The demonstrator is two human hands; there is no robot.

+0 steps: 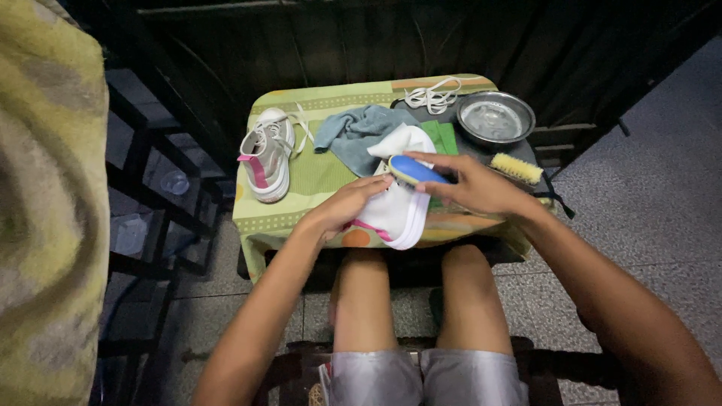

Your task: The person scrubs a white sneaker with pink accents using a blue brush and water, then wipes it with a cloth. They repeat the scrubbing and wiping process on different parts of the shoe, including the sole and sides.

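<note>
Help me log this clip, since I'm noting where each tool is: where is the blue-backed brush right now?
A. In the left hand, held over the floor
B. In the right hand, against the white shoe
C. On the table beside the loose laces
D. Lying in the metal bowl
B: the right hand grips the blue-backed brush against the white shoe, which the left hand steadies, while the metal bowl holds no brush.

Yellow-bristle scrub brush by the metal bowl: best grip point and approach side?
Judging by its pose, grip the yellow-bristle scrub brush across its long sides at mid-length, coming from above. It lies flat and apart on the table, right of the right hand and below the metal bowl, so the top is unobstructed.
</note>
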